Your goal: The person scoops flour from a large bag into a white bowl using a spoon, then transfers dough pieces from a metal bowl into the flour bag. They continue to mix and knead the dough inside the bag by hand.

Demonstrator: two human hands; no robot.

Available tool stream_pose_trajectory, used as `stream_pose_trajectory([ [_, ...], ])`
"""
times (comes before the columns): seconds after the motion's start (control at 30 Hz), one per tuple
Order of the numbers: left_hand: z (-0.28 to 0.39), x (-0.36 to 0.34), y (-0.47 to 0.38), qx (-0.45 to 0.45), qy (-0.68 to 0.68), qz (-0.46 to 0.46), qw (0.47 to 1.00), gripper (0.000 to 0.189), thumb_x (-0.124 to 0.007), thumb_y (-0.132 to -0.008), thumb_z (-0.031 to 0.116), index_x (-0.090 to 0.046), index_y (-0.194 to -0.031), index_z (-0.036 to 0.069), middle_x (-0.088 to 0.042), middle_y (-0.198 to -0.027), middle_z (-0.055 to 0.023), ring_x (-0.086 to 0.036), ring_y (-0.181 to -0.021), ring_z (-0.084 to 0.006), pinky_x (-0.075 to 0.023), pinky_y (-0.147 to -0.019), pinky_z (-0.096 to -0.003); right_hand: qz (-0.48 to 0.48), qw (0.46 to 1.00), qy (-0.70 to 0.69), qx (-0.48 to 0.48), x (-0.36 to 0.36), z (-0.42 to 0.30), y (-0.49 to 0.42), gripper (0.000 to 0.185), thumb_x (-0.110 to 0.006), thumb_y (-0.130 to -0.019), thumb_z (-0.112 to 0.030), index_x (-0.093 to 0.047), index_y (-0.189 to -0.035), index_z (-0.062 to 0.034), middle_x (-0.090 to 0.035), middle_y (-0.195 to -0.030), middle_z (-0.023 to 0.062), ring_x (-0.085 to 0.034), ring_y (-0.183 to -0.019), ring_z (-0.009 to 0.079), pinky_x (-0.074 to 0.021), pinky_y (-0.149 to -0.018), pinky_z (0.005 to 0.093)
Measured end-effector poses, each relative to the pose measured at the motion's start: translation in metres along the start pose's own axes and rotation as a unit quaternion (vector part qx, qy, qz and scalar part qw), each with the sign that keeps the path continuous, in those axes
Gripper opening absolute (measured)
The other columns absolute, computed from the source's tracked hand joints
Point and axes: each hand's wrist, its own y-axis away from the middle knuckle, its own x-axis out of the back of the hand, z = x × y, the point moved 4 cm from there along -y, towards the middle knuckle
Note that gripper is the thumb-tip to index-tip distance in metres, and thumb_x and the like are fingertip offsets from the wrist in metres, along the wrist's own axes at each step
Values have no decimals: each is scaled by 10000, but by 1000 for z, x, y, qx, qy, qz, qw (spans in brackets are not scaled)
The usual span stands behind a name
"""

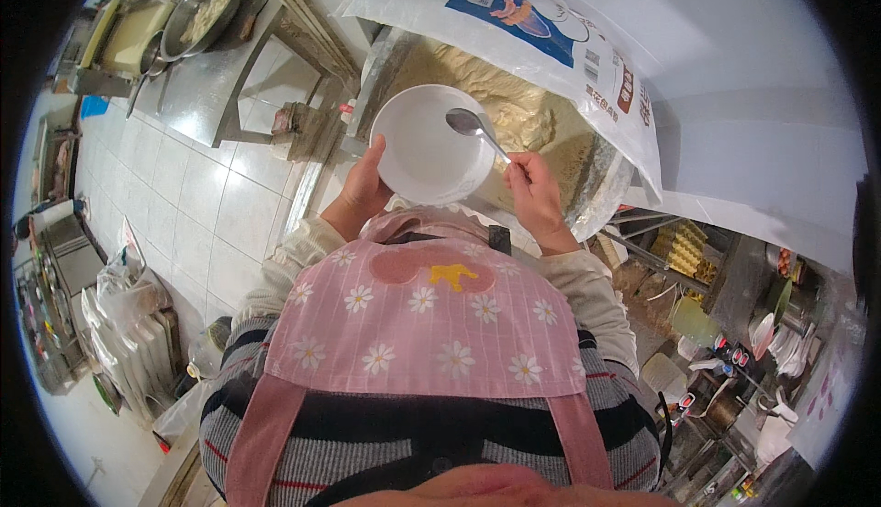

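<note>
My left hand (365, 180) grips the left rim of a white bowl (423, 163), thumb over the edge. Nothing shows inside the bowl. In my right hand (535, 194) is the handle of a metal spoon (464, 121), its head hanging over the bowl's right side. Beneath and behind the bowl, a large open container holds pale yellow flour-like powder (482, 77), its surface uneven and clumped. A white printed sack (427, 1) drapes over the container's far side. The bowl hides part of the powder.
At left, a steel table (199, 94) carries a metal pan (203, 15) with pale pieces in it. Stacked white boards or boxes (131, 342) stand lower left beside the tiled floor (186, 183). Cluttered shelving with egg trays (685, 249) is at right. A pale wall (750, 128) rises behind the sack.
</note>
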Motion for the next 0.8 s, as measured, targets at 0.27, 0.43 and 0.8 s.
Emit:
stream_pose_trajectory([
  [0.27, -6, 2, 1, -6, 13, 22, 1000, 556, -381, -966, 421, -362, -1354, 23, -464, -1335, -112, -449, -1219, -260, -345, -1026, -401, -17, 991, 84, 101, -3, 2, 1, 139, -502, -924, -86, -544, -1028, -4, -595, -803, 89, -609, -746, 132, -484, -657, 263],
  [0.43, -9, 3, -1, -7, 20, 21, 1000, 562, -396, -961, 425, -365, -1351, 21, -468, -1331, -114, -459, -1210, -257, -349, -1023, -400, -30, 998, -56, -19, -4, 22, -3, 138, -497, -921, -98, -536, -1026, -17, -594, -781, 80, -567, -663, 160, -460, -608, 270],
  [0.8, -11, 3, 0, -12, 12, 59, 998, 571, -400, -958, 434, -361, -1350, 21, -474, -1322, -121, -469, -1202, -263, -369, -1013, -403, 51, 733, -601, -314, 21, 51, -6, 119, -518, -895, -83, -531, -997, -23, -518, -696, 38, -475, -594, 128, -398, -536, 249],
])
